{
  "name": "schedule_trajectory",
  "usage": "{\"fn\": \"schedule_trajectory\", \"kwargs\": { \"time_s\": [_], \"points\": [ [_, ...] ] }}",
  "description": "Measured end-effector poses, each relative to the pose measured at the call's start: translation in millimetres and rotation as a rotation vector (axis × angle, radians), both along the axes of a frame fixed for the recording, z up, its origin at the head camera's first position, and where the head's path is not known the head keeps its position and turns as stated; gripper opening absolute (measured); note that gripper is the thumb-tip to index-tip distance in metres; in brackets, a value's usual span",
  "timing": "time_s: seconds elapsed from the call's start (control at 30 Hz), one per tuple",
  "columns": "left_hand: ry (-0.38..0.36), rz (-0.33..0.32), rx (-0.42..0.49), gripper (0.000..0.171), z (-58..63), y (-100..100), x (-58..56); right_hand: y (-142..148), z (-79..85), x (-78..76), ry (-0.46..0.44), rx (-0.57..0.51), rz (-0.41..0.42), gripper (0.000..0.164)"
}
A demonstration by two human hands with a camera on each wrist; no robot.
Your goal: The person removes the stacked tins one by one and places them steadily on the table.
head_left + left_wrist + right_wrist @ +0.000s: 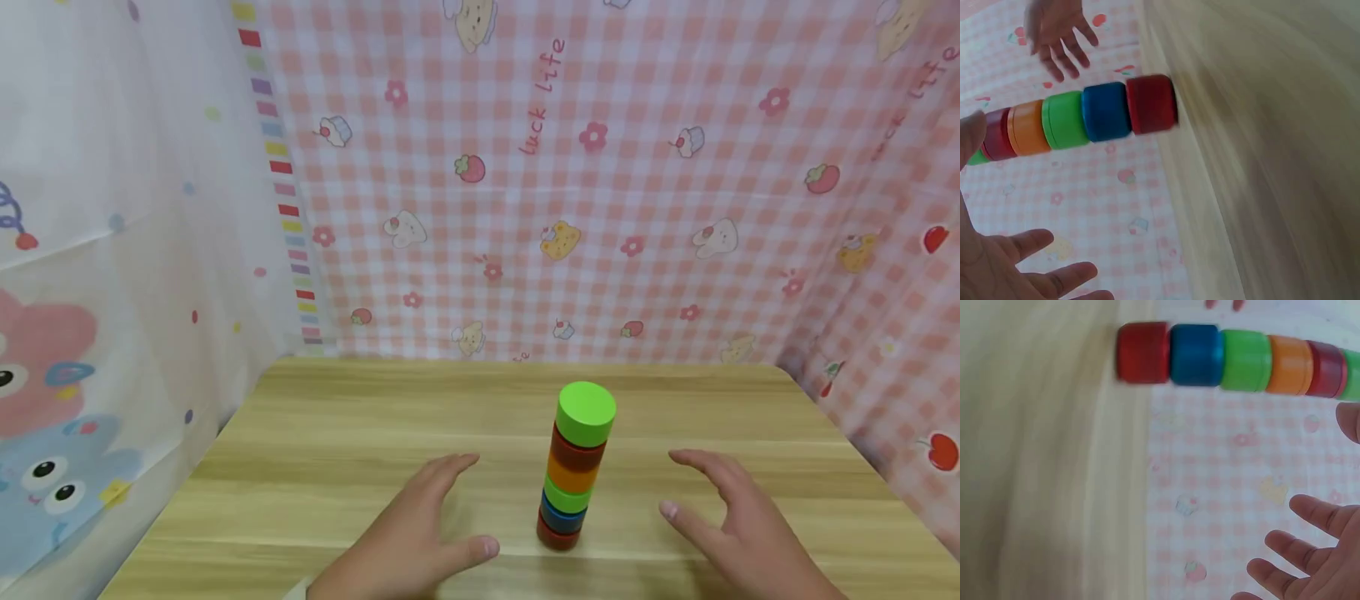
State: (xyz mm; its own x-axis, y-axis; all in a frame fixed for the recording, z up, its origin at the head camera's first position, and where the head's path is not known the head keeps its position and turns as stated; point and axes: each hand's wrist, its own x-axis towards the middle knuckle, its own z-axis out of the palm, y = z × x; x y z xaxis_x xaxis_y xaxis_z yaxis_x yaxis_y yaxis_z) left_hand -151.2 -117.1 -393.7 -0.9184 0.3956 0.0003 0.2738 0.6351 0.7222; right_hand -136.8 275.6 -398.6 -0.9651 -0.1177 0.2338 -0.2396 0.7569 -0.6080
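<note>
A tower of several coloured cylinder blocks (573,471) stands upright on the table. From the bottom it runs red (1151,104), blue (1196,355), green, orange, dark red, with a bright green block (587,412) on top. To its left my left hand (416,533) is held with fingers spread and thumb pointing at the tower, holding nothing. On the other side my right hand (738,525) faces it the same way, also holding nothing. Gaps show between both hands and the blocks in the head view.
The wooden table (360,417) has a rounded far right corner. Behind it hangs a pink checked cloth (510,200) with printed pictures, and a white cartoon-print cloth (150,292) hangs at the left. More checked cloth covers the right side.
</note>
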Motion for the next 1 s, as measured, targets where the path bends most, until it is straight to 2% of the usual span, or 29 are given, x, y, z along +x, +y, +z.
{"fn": "schedule_trajectory", "kwargs": {
  "time_s": [0.13,0.23,0.37,0.63,1.0],
  "points": [
    [-0.005,0.018,0.101,0.087,2.4,9,-2.0,-15,12.8,-3.3,-0.032,-0.092,0.007,0.057],
    [0.012,0.028,0.164,0.082,3.8,15,-4.2,-24,19.5,-5.3,0.003,-0.121,0.028,0.052],
    [-0.012,0.037,0.234,0.076,6.8,22,-7.7,-33,26.6,-8.3,0.050,-0.146,0.039,0.048],
    [-0.054,0.058,0.301,0.071,12.3,33,-12.0,-40,36.1,-14.6,0.081,-0.220,0.051,0.045],
    [-0.082,0.048,0.403,0.066,15.1,48,-17.6,-54,42.8,-19.2,0.113,-0.296,0.083,0.041]
  ]
}}
